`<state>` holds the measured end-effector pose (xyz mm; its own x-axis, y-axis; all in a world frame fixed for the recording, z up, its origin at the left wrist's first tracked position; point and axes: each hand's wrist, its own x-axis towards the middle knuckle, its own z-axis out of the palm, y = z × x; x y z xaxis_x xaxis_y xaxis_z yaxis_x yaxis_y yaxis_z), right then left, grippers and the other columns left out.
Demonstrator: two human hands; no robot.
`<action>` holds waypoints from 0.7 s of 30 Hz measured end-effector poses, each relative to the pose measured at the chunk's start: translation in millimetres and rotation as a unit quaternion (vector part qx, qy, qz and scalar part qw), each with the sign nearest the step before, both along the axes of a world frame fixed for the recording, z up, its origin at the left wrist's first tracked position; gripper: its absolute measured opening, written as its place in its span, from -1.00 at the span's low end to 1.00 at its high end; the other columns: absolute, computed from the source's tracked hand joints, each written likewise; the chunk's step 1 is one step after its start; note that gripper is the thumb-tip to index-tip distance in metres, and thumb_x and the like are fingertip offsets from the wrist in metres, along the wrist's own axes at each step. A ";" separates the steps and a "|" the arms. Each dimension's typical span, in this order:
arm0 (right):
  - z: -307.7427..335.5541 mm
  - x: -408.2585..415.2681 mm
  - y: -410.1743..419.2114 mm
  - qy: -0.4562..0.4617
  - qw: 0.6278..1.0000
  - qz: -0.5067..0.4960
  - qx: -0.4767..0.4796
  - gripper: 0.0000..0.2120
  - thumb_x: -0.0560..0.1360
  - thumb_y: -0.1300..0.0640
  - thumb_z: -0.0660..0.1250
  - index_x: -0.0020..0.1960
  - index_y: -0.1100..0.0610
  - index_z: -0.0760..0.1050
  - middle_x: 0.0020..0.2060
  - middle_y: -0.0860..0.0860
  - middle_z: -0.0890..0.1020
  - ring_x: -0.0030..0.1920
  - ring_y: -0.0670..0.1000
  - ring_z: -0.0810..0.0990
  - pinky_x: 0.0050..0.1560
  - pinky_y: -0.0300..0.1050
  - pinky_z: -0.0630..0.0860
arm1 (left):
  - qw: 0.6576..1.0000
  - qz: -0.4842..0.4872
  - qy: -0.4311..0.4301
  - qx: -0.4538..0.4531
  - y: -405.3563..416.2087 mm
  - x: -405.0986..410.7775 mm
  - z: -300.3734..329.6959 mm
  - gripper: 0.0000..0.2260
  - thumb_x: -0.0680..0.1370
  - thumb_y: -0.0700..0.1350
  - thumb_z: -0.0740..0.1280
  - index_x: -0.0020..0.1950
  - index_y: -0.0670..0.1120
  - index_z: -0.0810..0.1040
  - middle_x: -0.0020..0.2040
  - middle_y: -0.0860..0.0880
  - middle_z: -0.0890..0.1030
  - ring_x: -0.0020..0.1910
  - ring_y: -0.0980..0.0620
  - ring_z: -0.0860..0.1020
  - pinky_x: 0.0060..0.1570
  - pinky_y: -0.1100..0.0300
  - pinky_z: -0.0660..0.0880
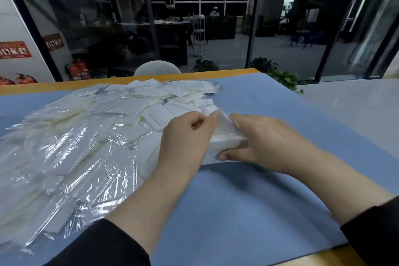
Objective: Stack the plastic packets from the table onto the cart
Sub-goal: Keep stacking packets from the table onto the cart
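A wide heap of clear plastic packets (82,136) with white inserts covers the left and middle of the blue table mat (248,201). At the heap's right edge I hold a small stack of packets (226,138) between both hands. My left hand (187,136) grips its left side, thumb and fingers curled at the top corner. My right hand (265,138) grips the right side, thumb under the lower edge and fingers over the top. No cart is in view.
The mat lies on a wooden table whose far edge (151,79) runs across the frame. A grey chair back (157,68) stands behind it. A pale counter (356,103) lies to the right. Glass walls, potted plants (282,77) and fire extinguishers (77,69) are beyond.
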<state>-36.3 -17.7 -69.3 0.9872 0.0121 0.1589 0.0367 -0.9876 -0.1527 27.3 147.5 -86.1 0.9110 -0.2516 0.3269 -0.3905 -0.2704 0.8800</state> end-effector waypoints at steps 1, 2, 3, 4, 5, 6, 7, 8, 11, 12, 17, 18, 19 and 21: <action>-0.1 0.6 0.1 -0.008 1.000 -0.004 0.003 -0.55 0.38 -0.47 0.32 -0.07 -0.18 0.25 -0.19 -0.24 0.45 -0.16 -0.10 0.45 -0.16 -0.05 0.45 | 1.000 0.008 -0.004 0.000 0.2 2.6 -1.2 -0.56 0.59 0.12 0.37 -0.42 -0.03 0.41 -0.51 0.12 0.38 -0.42 0.11 0.33 -0.39 0.27 0.22; -0.2 1.1 -1.5 -0.014 1.000 -0.013 0.009 -0.53 0.36 -0.48 0.32 0.01 -0.18 0.29 -0.14 -0.26 0.47 -0.11 -0.06 0.47 -0.12 -0.02 0.48 | 1.000 0.012 -0.010 -0.012 1.5 5.4 -2.4 -0.57 0.60 0.09 0.36 -0.42 -0.04 0.40 -0.51 0.12 0.37 -0.42 0.11 0.32 -0.38 0.27 0.22; 0.1 0.2 -4.4 -0.016 0.999 -0.025 0.016 -0.48 0.35 -0.49 0.33 0.10 -0.19 0.31 -0.07 -0.30 0.48 -0.05 -0.04 0.49 -0.06 -0.01 0.49 | 0.999 0.012 -0.016 -0.027 2.9 8.5 -4.2 -0.57 0.61 0.07 0.35 -0.41 -0.04 0.38 -0.51 0.12 0.35 -0.42 0.12 0.31 -0.39 0.27 0.22; -0.8 -1.2 -9.3 -0.013 0.999 -0.038 0.024 -0.45 0.33 -0.49 0.34 0.16 -0.22 0.32 -0.01 -0.32 0.46 0.00 -0.05 0.49 -0.02 0.00 0.50 | 0.999 0.013 -0.022 -0.038 3.9 10.6 -5.4 -0.58 0.62 0.05 0.35 -0.40 -0.04 0.39 -0.50 0.12 0.36 -0.42 0.12 0.31 -0.39 0.28 0.23; -2.2 -4.0 -14.9 -0.009 0.998 -0.049 0.038 -0.43 0.32 -0.49 0.35 0.18 -0.25 0.32 0.02 -0.33 0.46 0.03 -0.07 0.49 0.01 -0.02 0.50 | 0.999 0.010 -0.026 -0.035 5.1 11.7 -6.4 -0.63 0.62 0.03 0.36 -0.36 -0.05 0.46 -0.48 0.13 0.41 -0.41 0.13 0.35 -0.38 0.31 0.26; -4.9 -7.7 -21.5 -0.005 0.996 -0.058 0.061 -0.43 0.29 -0.49 0.37 0.19 -0.28 0.34 0.03 -0.33 0.47 0.05 -0.10 0.49 0.02 -0.06 0.50 | 0.999 0.004 -0.025 -0.024 5.5 12.5 -7.1 -0.71 0.61 0.01 0.37 -0.30 -0.04 0.56 -0.44 0.14 0.50 -0.38 0.17 0.41 -0.35 0.35 0.30; -8.2 -11.5 -28.2 -0.005 0.994 -0.063 0.090 -0.42 0.26 -0.50 0.38 0.18 -0.30 0.35 0.04 -0.33 0.49 0.04 -0.16 0.49 0.01 -0.12 0.49 | 1.000 -0.003 -0.018 -0.015 5.5 13.0 -7.6 -0.78 0.60 -0.01 0.37 -0.23 -0.02 0.62 -0.37 0.16 0.57 -0.34 0.20 0.46 -0.32 0.39 0.34; -11.7 -15.3 -34.6 -0.007 0.991 -0.065 0.119 -0.41 0.23 -0.51 0.36 0.16 -0.32 0.37 0.04 -0.33 0.51 0.04 -0.22 0.49 0.00 -0.18 0.47 | 1.000 -0.008 -0.013 -0.011 5.3 13.1 -7.7 -0.82 0.60 -0.02 0.37 -0.18 0.00 0.65 -0.34 0.17 0.60 -0.31 0.23 0.49 -0.30 0.42 0.35; -20.0 -25.4 -48.3 -0.021 0.977 -0.069 0.203 -0.42 0.16 -0.50 0.35 0.10 -0.33 0.42 0.03 -0.33 0.52 0.05 -0.34 0.47 0.05 -0.22 0.46 | 0.999 -0.028 -0.017 -0.001 4.6 9.9 -5.2 -0.77 0.62 0.00 0.35 -0.20 -0.03 0.64 -0.44 0.20 0.50 -0.37 0.21 0.43 -0.35 0.42 0.31; -21.9 -26.9 -49.8 -0.026 0.973 -0.067 0.221 -0.44 0.17 -0.48 0.37 0.11 -0.33 0.43 0.03 -0.32 0.52 0.06 -0.33 0.47 0.06 -0.25 0.46 | 0.999 -0.038 -0.023 0.004 4.5 7.9 -4.2 -0.69 0.63 0.01 0.33 -0.27 -0.09 0.58 -0.48 0.15 0.41 -0.40 0.16 0.37 -0.38 0.37 0.28; -31.0 -21.9 -39.8 -0.078 0.947 -0.006 0.312 -0.43 0.24 -0.30 0.48 0.20 -0.35 0.39 0.10 -0.28 0.51 0.13 -0.22 0.49 0.17 -0.34 0.43 | 0.995 -0.089 0.023 0.024 1.2 0.9 -1.7 -0.47 0.64 0.23 0.23 -0.28 -0.18 0.57 -0.39 0.09 0.54 -0.36 0.08 0.44 -0.28 0.20 0.36; -32.5 -20.9 -36.5 -0.088 0.941 0.013 0.326 -0.41 0.26 -0.27 0.50 0.24 -0.33 0.38 0.12 -0.27 0.51 0.15 -0.20 0.49 0.20 -0.32 0.43 | 0.996 -0.085 0.028 0.015 1.1 0.0 -1.4 -0.51 0.64 0.23 0.22 -0.20 -0.09 0.69 -0.29 0.12 0.66 -0.27 0.11 0.55 -0.17 0.22 0.44; -34.0 -20.1 -34.0 -0.096 0.937 0.029 0.335 -0.40 0.27 -0.24 0.51 0.26 -0.31 0.37 0.13 -0.28 0.50 0.18 -0.18 0.50 0.22 -0.33 0.42 | 0.997 -0.073 0.026 0.003 1.2 -1.2 -0.7 -0.56 0.65 0.22 0.22 -0.16 -0.04 0.72 -0.23 0.12 0.70 -0.19 0.15 0.60 -0.09 0.23 0.48; -36.7 -19.5 -29.8 -0.117 0.932 0.047 0.341 -0.41 0.28 -0.22 0.52 0.24 -0.31 0.36 0.13 -0.33 0.49 0.20 -0.18 0.51 0.19 -0.40 0.40 | 0.999 -0.037 0.000 0.022 3.3 1.4 -1.9 -0.56 0.64 0.21 0.24 -0.28 -0.03 0.62 -0.35 0.05 0.60 -0.24 0.01 0.53 -0.13 0.04 0.46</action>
<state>-55.8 -47.5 -106.0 0.9244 -0.0864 0.3715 0.2283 -0.6548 -0.7205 28.7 150.8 -88.0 0.8888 -0.3329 0.3150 -0.4119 -0.2786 0.8676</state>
